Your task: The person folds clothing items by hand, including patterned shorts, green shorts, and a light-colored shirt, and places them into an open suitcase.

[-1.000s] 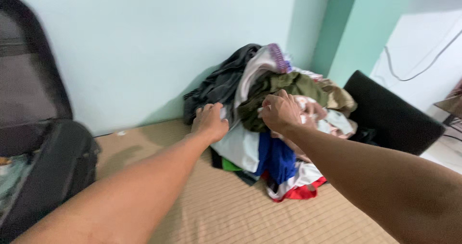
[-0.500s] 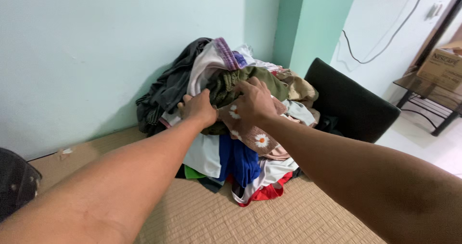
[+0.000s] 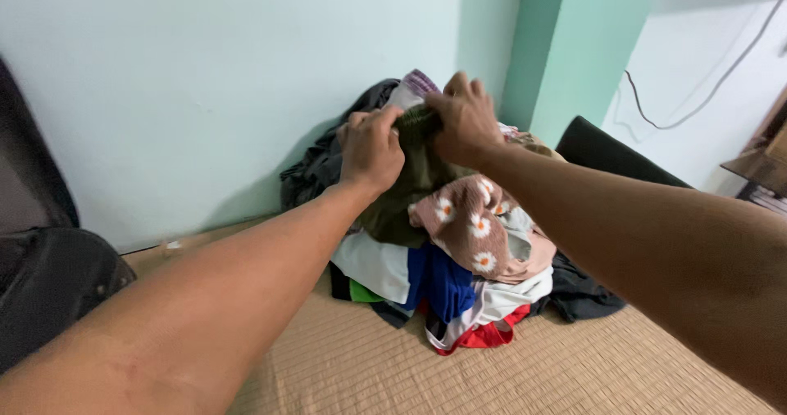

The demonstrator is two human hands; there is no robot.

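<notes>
We note the left hand and right hand both clenched on the olive green garment, at upper centre of the frame atop the clothes pile. A daisy-print cloth lies just below; woven mat underneath.

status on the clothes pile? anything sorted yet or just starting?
Just starting, it seems. Done: nothing visibly set aside; the woven mat shows no folded or separate clothes. In hand: left hand and right hand both grip the olive green garment atop the pile. Left: the daisy-print piece, blue garment and the other clothes.
</notes>
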